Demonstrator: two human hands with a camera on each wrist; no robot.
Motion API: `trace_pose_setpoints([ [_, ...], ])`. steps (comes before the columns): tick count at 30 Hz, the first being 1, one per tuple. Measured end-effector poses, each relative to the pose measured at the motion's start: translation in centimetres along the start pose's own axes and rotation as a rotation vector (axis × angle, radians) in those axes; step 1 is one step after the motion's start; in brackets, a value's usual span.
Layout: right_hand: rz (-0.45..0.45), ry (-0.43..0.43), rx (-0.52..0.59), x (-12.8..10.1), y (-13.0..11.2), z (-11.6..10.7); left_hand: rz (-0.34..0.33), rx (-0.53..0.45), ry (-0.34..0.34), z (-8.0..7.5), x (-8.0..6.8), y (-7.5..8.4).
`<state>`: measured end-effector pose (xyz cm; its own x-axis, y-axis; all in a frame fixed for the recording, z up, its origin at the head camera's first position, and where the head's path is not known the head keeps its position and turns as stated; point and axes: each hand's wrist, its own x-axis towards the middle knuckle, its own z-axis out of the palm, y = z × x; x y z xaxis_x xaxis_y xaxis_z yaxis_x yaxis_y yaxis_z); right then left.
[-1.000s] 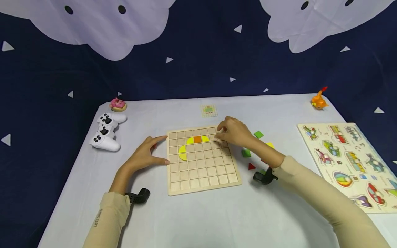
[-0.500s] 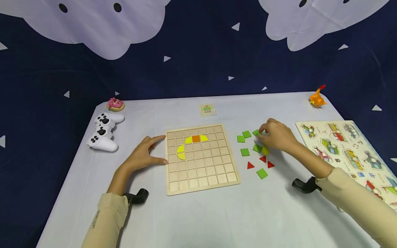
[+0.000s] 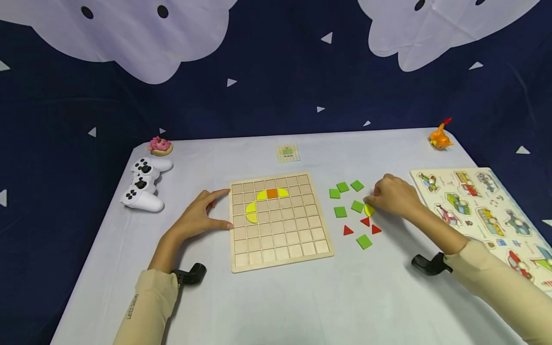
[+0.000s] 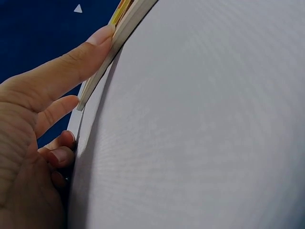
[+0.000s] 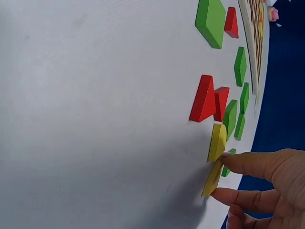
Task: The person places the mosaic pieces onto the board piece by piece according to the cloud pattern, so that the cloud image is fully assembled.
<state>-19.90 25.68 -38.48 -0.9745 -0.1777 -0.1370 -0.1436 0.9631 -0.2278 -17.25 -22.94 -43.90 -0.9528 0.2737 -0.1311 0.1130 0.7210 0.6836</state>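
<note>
On the white-clothed counter (image 3: 276, 297) the person's right hand (image 3: 394, 196) rests to the right of a scatter of small wooden tiles, its grip narrow, with a fingertip and the thumb pinching a yellow quarter-round wooden tile (image 3: 369, 209) that lies flat on the cloth; the right wrist view shows a second yellow piece (image 5: 218, 141) just beside the pinched one (image 5: 212, 179). Just near of that tile lie two red triangle tiles (image 3: 371, 225), touching or almost touching each other, with a third red triangle (image 3: 347, 230) a little to the left and a green square tile (image 3: 364, 241) near of them. Five more green squares (image 3: 349, 196) sit left and far of the hand. The left hand (image 3: 199, 215) lies with fingers nearly straight, its grip wide and holding nothing, the forefinger and thumb touching the left edge of the pale wooden grid board (image 3: 279, 239). In the board's far rows sit an orange square tile (image 3: 272, 193) flanked by two yellow quarter-rounds, and a yellow half-round shape (image 3: 252, 212) lower left of them. A white game controller (image 3: 144, 184) and a pink doughnut toy (image 3: 160, 145) lie at the far left, a small pattern card (image 3: 288, 153) far of the board, an orange bird toy (image 3: 440, 139) at the far right corner, and a wooden vehicle peg puzzle (image 3: 487, 215) along the right edge.
</note>
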Motion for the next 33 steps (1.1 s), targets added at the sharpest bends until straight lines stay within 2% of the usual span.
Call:
trace_pose_setpoints([
  [3,-0.016,-0.002,-0.005,0.0,0.1,-0.2,0.000,0.005,-0.001,0.0,0.0,0.0],
  [11,-0.132,-0.007,0.023,-0.3,1.2,-0.7,0.004,-0.001,0.004,0.1,-0.1,0.0],
  [17,-0.079,0.055,0.037,-0.7,1.7,-0.6,0.020,0.000,0.012,0.1,0.0,-0.1],
  [22,-0.039,0.039,0.040,-0.5,1.9,-0.1,0.014,0.004,0.007,0.1,0.0,-0.1],
  [26,-0.054,0.037,0.044,-0.3,1.9,0.0,0.012,0.003,0.007,0.1,0.0,0.0],
  [33,-0.104,0.125,0.044,-0.3,2.0,0.7,0.002,0.004,0.005,0.0,0.0,0.0],
])
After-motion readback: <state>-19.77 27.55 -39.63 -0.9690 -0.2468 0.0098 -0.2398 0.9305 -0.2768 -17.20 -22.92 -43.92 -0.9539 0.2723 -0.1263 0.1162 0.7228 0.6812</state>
